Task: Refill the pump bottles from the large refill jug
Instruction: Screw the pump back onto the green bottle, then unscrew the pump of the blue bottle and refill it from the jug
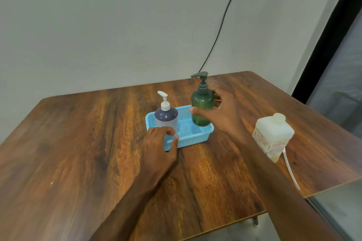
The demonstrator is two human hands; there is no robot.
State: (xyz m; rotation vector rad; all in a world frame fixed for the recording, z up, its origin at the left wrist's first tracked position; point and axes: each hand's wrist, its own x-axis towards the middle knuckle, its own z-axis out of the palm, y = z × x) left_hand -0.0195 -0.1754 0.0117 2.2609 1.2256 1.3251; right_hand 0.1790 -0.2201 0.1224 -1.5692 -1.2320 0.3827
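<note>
Left grip (160,143) holding blue basket (197,139) corner, right grip (221,113) grasping green pump bottle (201,103) inside, white-pump bottle (166,117) alongside

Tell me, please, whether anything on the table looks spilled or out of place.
Nothing spilled: the green bottle and purple bottle stand upright in the basket. Only the jug's tube trails to the table edge.

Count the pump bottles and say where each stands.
2. The white-pump bottle stands at the blue basket's left end; the green bottle at its right end, held by the right hand.
</note>
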